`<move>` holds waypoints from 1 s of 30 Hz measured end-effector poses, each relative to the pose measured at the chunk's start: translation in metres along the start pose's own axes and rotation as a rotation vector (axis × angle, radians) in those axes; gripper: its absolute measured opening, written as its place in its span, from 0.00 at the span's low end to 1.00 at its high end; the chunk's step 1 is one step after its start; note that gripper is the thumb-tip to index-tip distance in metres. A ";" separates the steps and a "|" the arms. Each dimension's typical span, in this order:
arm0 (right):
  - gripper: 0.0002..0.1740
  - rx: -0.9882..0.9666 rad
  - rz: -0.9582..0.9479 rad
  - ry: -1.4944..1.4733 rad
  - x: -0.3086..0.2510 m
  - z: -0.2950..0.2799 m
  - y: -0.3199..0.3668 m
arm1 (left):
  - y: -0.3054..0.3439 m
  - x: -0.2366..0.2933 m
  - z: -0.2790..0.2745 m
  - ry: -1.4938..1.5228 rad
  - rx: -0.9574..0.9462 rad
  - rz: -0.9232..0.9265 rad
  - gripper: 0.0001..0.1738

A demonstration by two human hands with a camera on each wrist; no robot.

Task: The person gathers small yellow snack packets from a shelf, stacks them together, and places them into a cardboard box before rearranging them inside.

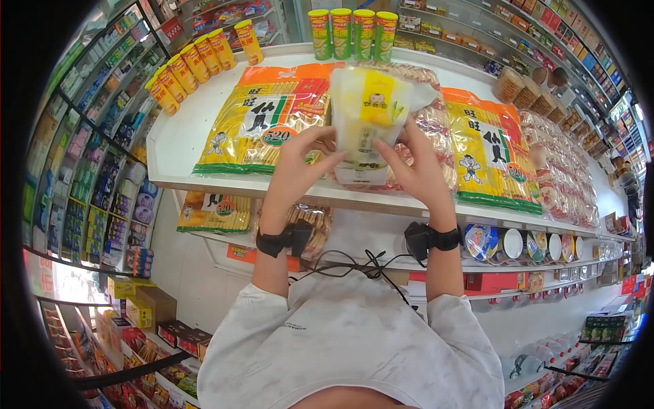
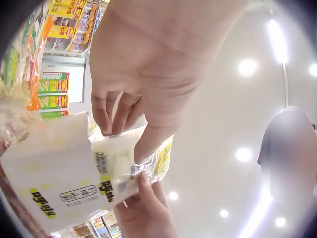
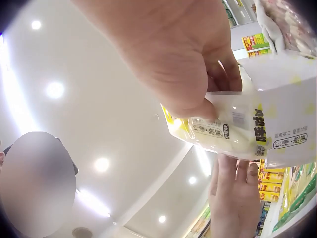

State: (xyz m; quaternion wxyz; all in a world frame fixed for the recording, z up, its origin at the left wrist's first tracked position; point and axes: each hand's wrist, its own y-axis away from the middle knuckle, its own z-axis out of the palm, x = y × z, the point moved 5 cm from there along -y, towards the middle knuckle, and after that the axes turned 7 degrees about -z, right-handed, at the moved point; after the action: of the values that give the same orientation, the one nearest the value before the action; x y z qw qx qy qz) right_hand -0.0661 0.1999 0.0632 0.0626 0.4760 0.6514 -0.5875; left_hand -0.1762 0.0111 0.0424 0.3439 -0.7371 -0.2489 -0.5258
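A white and yellow snack packet (image 1: 378,102) is held up above the display counter, between both hands. My left hand (image 1: 306,160) grips its left side, thumb on the near face and fingers behind. On the opposite side my right hand (image 1: 419,167) pinches it, its thumb (image 3: 200,110) pressed on the printed film. A white printed flap (image 2: 54,173) extends from the packet in the left wrist view. Large yellow rice cracker bags lie to the left (image 1: 262,123) and right (image 1: 490,153) of the hands. Clear-wrapped crackers (image 1: 436,129) lie partly behind the packet.
Yellow canisters (image 1: 204,58) and green canisters (image 1: 342,37) stand along the counter's back. The white counter edge (image 1: 225,185) runs under the hands. Lower shelves hold bowls (image 1: 514,243) and more bags (image 1: 216,213). Black cables (image 1: 354,266) hang between the wrists.
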 end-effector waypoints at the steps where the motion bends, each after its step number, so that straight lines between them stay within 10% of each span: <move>1: 0.24 -0.019 0.021 0.007 -0.001 -0.001 0.000 | -0.002 -0.002 0.000 0.030 -0.023 -0.059 0.26; 15: 0.24 -0.248 0.132 0.098 -0.001 0.010 0.005 | 0.010 0.006 0.002 -0.164 0.055 0.073 0.22; 20: 0.22 -0.050 -0.054 -0.005 -0.013 -0.008 -0.008 | 0.007 -0.008 0.003 -0.145 0.016 0.050 0.28; 30: 0.28 -0.021 0.001 0.786 0.014 -0.002 -0.022 | 0.003 -0.003 0.007 -0.153 0.094 0.155 0.27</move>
State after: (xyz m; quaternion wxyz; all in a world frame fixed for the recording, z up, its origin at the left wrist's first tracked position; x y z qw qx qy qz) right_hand -0.0882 0.2120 0.0705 -0.1863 0.6644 0.6314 -0.3537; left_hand -0.1704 0.0148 0.0373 0.3977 -0.7752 -0.2409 -0.4276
